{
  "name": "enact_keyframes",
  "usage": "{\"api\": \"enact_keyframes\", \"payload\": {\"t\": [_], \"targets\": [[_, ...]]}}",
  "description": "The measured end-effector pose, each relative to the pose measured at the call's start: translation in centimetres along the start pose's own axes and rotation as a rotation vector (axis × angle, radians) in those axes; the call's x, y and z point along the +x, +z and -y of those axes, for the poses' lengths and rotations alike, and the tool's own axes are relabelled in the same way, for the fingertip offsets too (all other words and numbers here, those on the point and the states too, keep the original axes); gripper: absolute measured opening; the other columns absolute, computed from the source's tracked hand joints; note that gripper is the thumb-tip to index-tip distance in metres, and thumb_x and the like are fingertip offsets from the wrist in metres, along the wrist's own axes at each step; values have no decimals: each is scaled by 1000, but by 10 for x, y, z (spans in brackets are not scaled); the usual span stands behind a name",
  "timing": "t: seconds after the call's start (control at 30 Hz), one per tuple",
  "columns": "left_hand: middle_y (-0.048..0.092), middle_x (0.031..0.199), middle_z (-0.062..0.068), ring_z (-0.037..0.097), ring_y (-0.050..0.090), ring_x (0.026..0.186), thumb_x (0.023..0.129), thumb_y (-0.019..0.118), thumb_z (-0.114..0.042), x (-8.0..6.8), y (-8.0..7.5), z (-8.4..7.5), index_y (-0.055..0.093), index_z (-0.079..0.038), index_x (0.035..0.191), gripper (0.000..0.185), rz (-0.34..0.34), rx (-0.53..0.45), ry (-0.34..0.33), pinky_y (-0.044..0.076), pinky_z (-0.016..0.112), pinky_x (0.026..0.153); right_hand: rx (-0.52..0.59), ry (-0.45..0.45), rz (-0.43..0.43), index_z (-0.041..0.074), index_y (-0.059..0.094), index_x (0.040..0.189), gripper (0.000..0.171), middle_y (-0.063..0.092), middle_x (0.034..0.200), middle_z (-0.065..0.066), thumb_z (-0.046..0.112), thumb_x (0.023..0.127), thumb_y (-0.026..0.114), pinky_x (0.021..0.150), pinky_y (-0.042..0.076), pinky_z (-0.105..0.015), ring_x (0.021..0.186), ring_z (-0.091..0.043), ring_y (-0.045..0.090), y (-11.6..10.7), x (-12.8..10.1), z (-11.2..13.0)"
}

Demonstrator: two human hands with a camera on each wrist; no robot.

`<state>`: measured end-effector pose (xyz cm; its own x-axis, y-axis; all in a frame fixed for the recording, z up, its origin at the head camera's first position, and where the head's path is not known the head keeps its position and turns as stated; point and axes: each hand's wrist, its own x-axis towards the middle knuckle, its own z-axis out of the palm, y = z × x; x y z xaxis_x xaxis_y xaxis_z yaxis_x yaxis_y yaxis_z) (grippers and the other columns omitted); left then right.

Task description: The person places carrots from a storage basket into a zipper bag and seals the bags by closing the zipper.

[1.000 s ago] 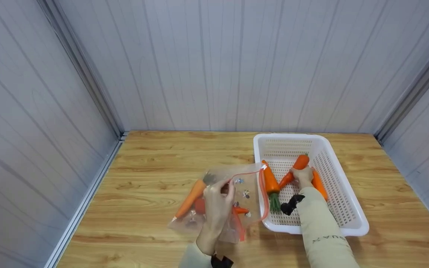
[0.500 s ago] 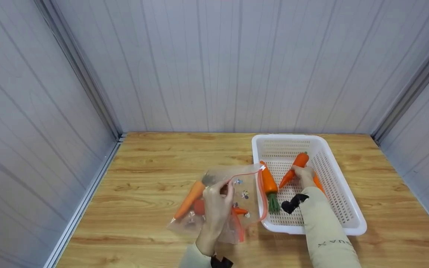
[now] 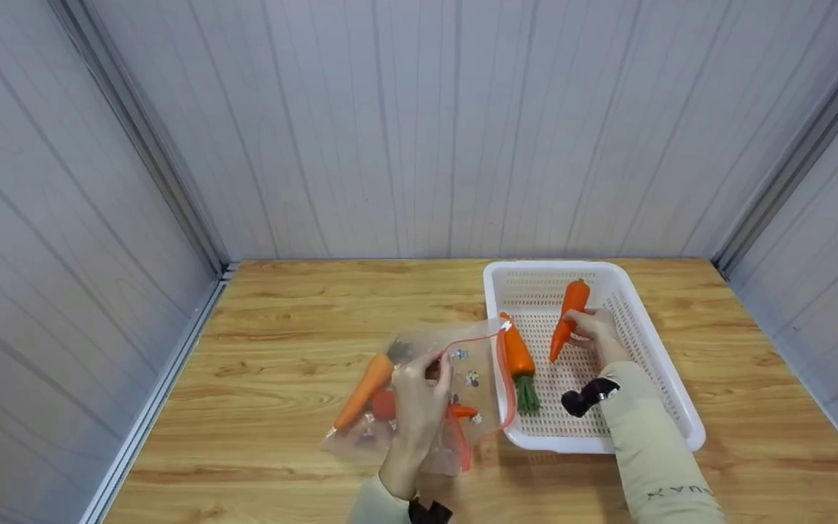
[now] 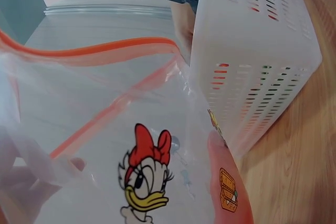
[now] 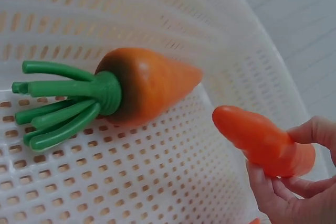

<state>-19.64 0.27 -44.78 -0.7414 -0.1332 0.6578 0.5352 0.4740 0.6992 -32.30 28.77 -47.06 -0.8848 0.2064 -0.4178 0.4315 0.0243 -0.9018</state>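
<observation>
My left hand [image 3: 419, 400] pinches the upper edge of a clear zip bag [image 3: 483, 393] with a red-orange seal and cartoon prints. Inside the bag lie an orange carrot [image 3: 364, 391], a round red thing [image 3: 383, 405] and a small orange piece [image 3: 464, 411], partly behind the hand. Over the white basket, my right hand [image 3: 597, 329] grips an orange carrot [image 5: 257, 137] between thumb and fingers, its narrow end pointing down and toward me in the head view. A thicker carrot with green stems [image 5: 152, 85] lies along the basket's left side.
The white perforated basket [image 3: 535, 442] stands on the wooden table [image 3: 281, 327], right of the bag, whose open mouth overlaps its left rim. An orange tip [image 5: 255, 221] shows low in the right wrist view. Pale panel walls [image 3: 419, 131] enclose the table.
The right hand has raised its carrot from the basket floor and turned it more upright. The orange carrot beside that hand is now hidden behind it. The left hand still pinches the bag.
</observation>
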Motion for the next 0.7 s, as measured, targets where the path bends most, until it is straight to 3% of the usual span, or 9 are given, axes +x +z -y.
{"api": "enact_keyframes", "payload": {"t": [0.17,0.37,0.57,0.7], "targets": [[65,68,6,8,58,55,79,60,0,2,-1,0,68,2,84,10,-1,-6,-8,47,16,49,-35,-52,35,-8,16,136,65,38,121,-21,11,84,51,76,49,-33,94,-24,50,1,-8,11],[64,67,6,9,58,54,78,61,2,2,-1,0,68,1,80,8,-10,-16,-5,47,15,48,-64,-141,101,-9,18,135,64,42,112,-18,11,84,51,74,50,-32,80,-13,53,0,-23,24],[64,68,7,7,57,55,79,60,-1,0,-1,0,68,1,84,9,6,-20,-31,47,16,49,-85,-229,192,-9,19,135,61,44,107,-13,8,86,51,71,50,-30,79,-11,54,-2,-38,25],[64,65,6,6,57,54,79,60,0,0,0,-1,68,2,82,9,-4,-27,-14,47,16,48,-102,-288,257,-10,25,133,58,48,104,-11,7,85,53,72,50,-33,81,-11,55,-1,-50,23]]}}
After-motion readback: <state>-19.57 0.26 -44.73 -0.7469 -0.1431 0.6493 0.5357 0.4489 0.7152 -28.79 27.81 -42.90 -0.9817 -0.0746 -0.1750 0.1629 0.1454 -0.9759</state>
